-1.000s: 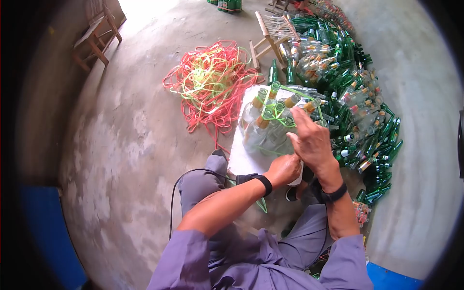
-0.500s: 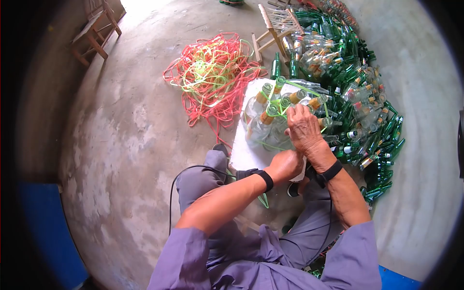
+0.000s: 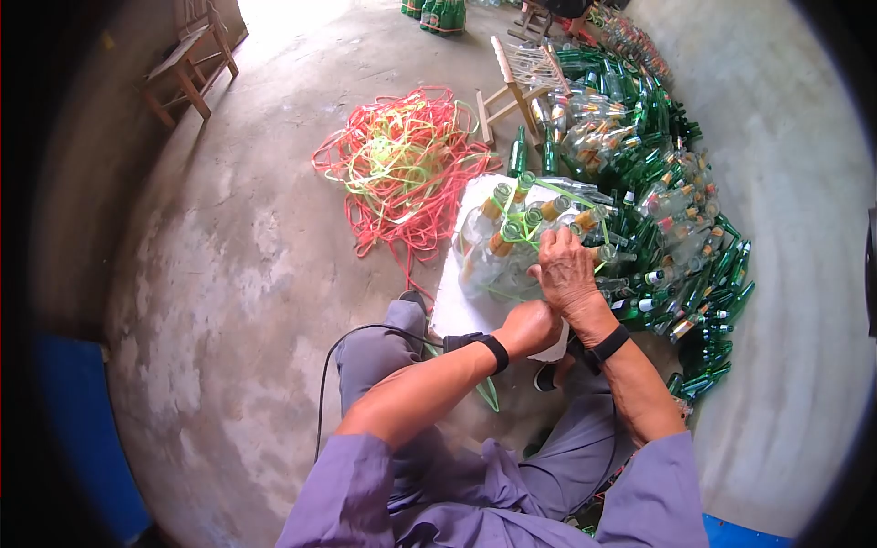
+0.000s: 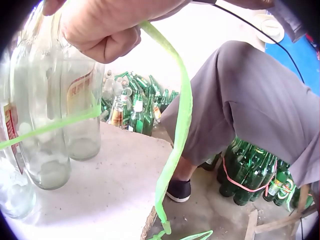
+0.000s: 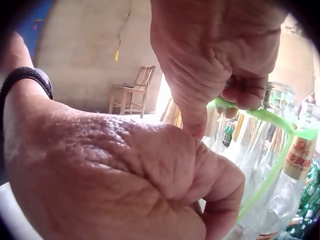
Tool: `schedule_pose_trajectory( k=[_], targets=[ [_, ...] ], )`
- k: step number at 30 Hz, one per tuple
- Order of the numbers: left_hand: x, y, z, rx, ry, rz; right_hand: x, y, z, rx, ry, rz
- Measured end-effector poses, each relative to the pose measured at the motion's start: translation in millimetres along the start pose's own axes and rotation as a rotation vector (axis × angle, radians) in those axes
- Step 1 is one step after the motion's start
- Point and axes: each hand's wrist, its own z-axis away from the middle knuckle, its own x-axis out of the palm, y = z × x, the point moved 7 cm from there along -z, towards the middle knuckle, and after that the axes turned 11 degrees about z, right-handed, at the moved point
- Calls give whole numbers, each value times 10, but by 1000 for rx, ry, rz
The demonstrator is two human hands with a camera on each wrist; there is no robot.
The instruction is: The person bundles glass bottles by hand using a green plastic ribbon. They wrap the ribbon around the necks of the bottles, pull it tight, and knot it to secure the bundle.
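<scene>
A cluster of clear glass bottles (image 3: 480, 265) stands upright on a white block (image 3: 448, 315), with green plastic strap (image 4: 185, 95) around the bodies and threaded among the necks. My left hand (image 3: 533, 329) is a fist at the near side of the bottles, gripping the strap; a length of it hangs from the fist past the block's edge in the left wrist view. Just beyond, my right hand (image 3: 568, 272) is over the near bottle necks. In the right wrist view its curled fingers (image 5: 245, 97) pinch the strap beside a bottle mouth.
Many green and clear bottles (image 3: 676, 210) lie heaped along the right wall. A tangle of red and green strap (image 3: 402, 164) is on the floor ahead. A wooden stool (image 3: 521, 82) stands beyond the block, a chair (image 3: 187, 68) far left. Bundled green bottles (image 4: 245, 175) stand near a leg.
The right hand, raised with fingers extended a second ago, has come down and curled its fingers on the strap at the near necks. The left fist has shifted slightly left.
</scene>
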Motion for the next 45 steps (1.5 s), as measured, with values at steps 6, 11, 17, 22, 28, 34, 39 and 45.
schedule_pose_trajectory(
  k=[6, 11, 17, 22, 28, 34, 39, 45],
  targets=[
    [-6, 17, -2, 4, 33, 43, 13, 9, -27, 23, -77, 2],
    [-120, 76, 4, -100, -25, 60, 39, 34, 17, -12, -19, -1],
    [-3, 8, 15, -68, -7, 126, -445, -69, -59, 38, 42, -37],
    [-46, -65, 28, -101, -52, 247, -333, -370, -282, -105, 121, -56],
    [-170, 21, 47, -34, -56, 286, -241, -408, -336, -116, 191, -64],
    [-212, 196, 10, -163, -98, 69, -680, 301, -24, 21, 312, -403],
    [-263, 217, 3, -157, -90, 28, -33, 1334, 539, 529, 252, -535],
    [-247, 169, 9, -145, -103, 51, 570, 1412, 748, 604, -139, -1463]
  ],
)
